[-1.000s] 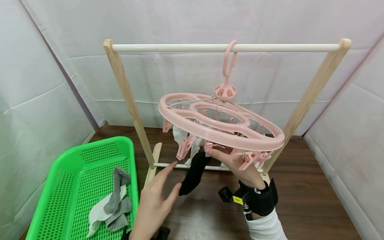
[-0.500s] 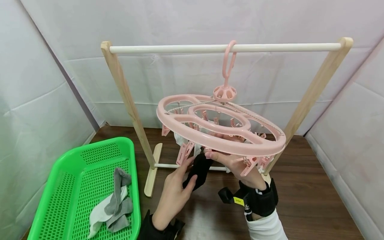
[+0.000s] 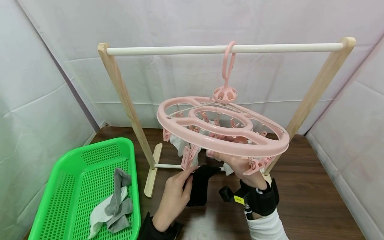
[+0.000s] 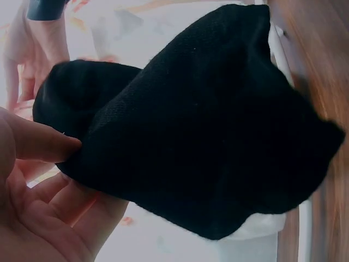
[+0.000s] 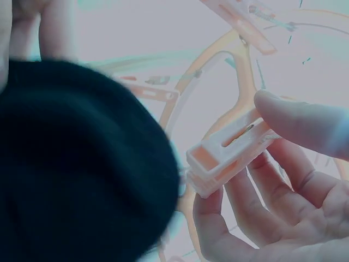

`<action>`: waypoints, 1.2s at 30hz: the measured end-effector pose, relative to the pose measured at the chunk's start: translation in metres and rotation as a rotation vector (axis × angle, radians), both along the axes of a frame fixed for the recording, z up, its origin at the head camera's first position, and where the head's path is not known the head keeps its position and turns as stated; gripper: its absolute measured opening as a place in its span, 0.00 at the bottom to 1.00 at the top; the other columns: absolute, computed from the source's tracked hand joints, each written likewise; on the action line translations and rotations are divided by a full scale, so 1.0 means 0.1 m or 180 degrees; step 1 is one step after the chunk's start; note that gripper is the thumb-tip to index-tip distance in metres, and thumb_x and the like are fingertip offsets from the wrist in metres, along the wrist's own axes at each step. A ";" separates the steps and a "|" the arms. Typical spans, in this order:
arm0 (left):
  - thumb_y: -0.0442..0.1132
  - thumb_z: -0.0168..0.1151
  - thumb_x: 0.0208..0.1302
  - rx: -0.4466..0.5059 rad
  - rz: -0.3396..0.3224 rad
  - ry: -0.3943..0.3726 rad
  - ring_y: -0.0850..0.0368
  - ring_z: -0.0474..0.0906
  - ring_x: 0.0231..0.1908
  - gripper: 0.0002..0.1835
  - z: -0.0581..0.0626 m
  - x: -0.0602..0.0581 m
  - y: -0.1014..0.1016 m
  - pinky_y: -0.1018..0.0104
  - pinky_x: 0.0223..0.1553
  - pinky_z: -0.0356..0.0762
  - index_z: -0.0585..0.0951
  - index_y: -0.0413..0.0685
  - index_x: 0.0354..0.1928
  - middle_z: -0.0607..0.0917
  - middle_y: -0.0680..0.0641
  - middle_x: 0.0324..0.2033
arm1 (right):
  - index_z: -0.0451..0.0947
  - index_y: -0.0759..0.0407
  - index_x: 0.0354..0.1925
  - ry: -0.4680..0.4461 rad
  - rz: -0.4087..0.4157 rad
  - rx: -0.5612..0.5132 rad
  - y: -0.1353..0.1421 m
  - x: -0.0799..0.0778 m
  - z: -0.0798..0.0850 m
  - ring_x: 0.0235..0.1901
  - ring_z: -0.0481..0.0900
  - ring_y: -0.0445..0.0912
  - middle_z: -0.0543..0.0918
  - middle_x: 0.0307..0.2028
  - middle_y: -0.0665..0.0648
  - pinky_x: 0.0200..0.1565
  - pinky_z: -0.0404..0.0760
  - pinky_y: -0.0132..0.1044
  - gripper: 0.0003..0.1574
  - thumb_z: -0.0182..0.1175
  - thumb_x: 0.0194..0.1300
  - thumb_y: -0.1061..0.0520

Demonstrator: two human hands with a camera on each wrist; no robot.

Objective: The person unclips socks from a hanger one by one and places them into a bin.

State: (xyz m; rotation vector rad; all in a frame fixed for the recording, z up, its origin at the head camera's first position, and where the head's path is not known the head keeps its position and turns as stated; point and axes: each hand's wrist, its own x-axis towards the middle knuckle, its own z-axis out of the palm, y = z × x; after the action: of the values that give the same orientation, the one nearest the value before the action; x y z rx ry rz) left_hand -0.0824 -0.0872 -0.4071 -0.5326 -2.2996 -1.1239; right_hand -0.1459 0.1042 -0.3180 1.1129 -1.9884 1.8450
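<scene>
My left hand [image 3: 175, 196] pinches a black sock [image 3: 200, 186] between thumb and fingers, below the front rim of a pink oval clip hanger [image 3: 210, 143]. The sock droops toward the right. In the left wrist view the black cloth [image 4: 180, 131] fills the middle, with the thumb on its edge. My right hand [image 3: 240, 165], partly hidden under the rim, holds a pink clothespin [image 5: 229, 153] between thumb and fingers. In the right wrist view the sock lies just left of this clothespin; whether they touch I cannot tell. Another pink clothespin [image 3: 188, 156] hangs above the left fingertips.
The hanger hooks over a white rod [image 3: 168, 50] on a wooden stand [image 3: 126, 103]. White cloth [image 3: 179, 144] hangs behind the rim. On the left stands a green basket [image 3: 57, 196] with a grey sock [image 3: 118, 203] and white cloth [image 3: 99, 213] inside.
My left hand has come in from the lower left and taken hold of the sock. The sock has moved down, away from the right hand's fingertips. The right hand stays under the rim.
</scene>
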 end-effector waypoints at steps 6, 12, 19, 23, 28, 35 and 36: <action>0.17 0.55 0.59 -0.0038 0.0043 -0.0019 0.69 0.60 0.18 0.20 0.01 0.09 -0.11 0.73 0.24 0.64 0.83 0.45 0.47 0.85 0.49 0.39 | 0.64 0.60 0.68 -0.1180 0.2262 -0.1724 0.03 0.00 -0.07 0.56 0.71 0.42 0.76 0.54 0.53 0.60 0.67 0.33 0.26 0.51 0.74 0.60; 0.17 0.54 0.58 -0.0105 0.0182 -0.0028 0.68 0.61 0.21 0.21 0.06 0.19 -0.24 0.74 0.24 0.62 0.84 0.46 0.46 0.85 0.51 0.38 | 0.72 0.68 0.58 -0.0519 0.0051 -0.0266 0.05 -0.03 -0.04 0.44 0.79 0.44 0.82 0.44 0.55 0.42 0.79 0.33 0.28 0.66 0.59 0.69; 0.15 0.54 0.57 -0.0115 0.0457 0.0149 0.69 0.67 0.22 0.22 0.15 0.29 -0.41 0.75 0.21 0.64 0.84 0.45 0.45 0.83 0.52 0.32 | 0.75 0.72 0.49 -0.0608 -0.0082 -0.0190 0.07 -0.03 -0.05 0.43 0.79 0.44 0.82 0.44 0.55 0.41 0.79 0.32 0.21 0.66 0.57 0.72; 0.13 0.53 0.56 -0.0105 0.0613 0.0252 0.69 0.66 0.22 0.24 0.22 0.34 -0.52 0.75 0.21 0.63 0.84 0.44 0.46 0.83 0.52 0.32 | 0.76 0.72 0.49 -0.0516 -0.0009 -0.0254 0.10 -0.05 -0.04 0.44 0.79 0.44 0.82 0.45 0.56 0.41 0.78 0.32 0.20 0.65 0.57 0.73; 0.13 0.53 0.55 -0.0130 0.0764 0.0366 0.68 0.64 0.21 0.25 0.28 0.39 -0.64 0.75 0.21 0.62 0.84 0.46 0.47 0.83 0.52 0.31 | 0.78 0.67 0.48 -0.0597 0.0126 -0.0423 0.11 -0.05 -0.04 0.42 0.79 0.45 0.83 0.44 0.57 0.39 0.76 0.32 0.20 0.64 0.56 0.76; 0.12 0.53 0.54 -0.0203 0.1108 0.0513 0.66 0.61 0.20 0.25 0.36 0.47 -0.85 0.77 0.22 0.56 0.84 0.44 0.47 0.81 0.53 0.27 | 0.77 0.62 0.50 -0.0871 0.0100 -0.0368 0.13 -0.07 -0.06 0.38 0.79 0.44 0.83 0.40 0.54 0.42 0.77 0.34 0.21 0.63 0.59 0.73; 0.13 0.53 0.54 -0.0207 0.1151 0.0522 0.66 0.60 0.20 0.25 0.37 0.47 -0.88 0.77 0.22 0.55 0.85 0.44 0.46 0.79 0.54 0.25 | 0.76 0.62 0.51 -0.0904 0.0076 -0.0332 0.13 -0.07 -0.07 0.37 0.79 0.44 0.83 0.39 0.53 0.42 0.77 0.34 0.21 0.62 0.60 0.73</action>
State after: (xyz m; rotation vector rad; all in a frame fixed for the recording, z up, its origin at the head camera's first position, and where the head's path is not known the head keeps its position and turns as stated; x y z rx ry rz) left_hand -0.0350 -0.1749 -0.3703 -0.2090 -2.1819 -0.8032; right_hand -0.1525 0.1177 -0.3246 0.8909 -1.9990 2.1973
